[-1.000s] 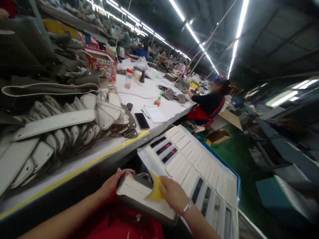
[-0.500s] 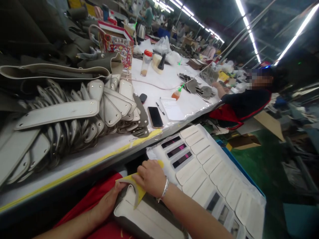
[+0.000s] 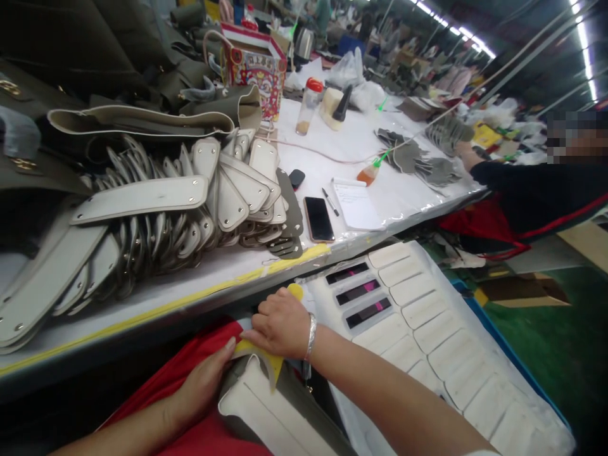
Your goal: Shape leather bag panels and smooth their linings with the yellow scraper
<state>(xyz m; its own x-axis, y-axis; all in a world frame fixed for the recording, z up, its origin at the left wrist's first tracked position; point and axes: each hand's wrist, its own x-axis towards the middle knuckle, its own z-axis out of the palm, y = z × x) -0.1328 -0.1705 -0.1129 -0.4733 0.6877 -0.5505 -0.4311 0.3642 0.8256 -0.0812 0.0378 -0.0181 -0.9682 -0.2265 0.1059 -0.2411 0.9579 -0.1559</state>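
My right hand [image 3: 282, 323] is closed round a flat yellow tool [image 3: 274, 366] whose curved end rests against the upper corner of a bag [image 3: 266, 415]. A rounded yellow end of the tool sticks out past my knuckles. The bag has an off-white panel and dark grey-green sides, and it lies tilted on my lap over a red apron [image 3: 156, 386]. At the bag's left side, my left hand [image 3: 204, 380] grips it near that corner. Its thumb points up at the yellow tool; the other fingers are partly hidden.
Pale straps with metal studs [image 3: 156, 202] are heaped on the white table [image 3: 266, 278]. A phone [image 3: 319, 219], a notepad [image 3: 354, 206] and a glue bottle [image 3: 368, 174] lie beyond. To my right, pale panels [image 3: 427, 316] fill a blue-edged crate. A co-worker [image 3: 536, 177] sits at far right.
The view has swung left, so the table things appear further right. My right hand and the yellow tool have shifted slightly down the bag's corner; both hands keep their hold.
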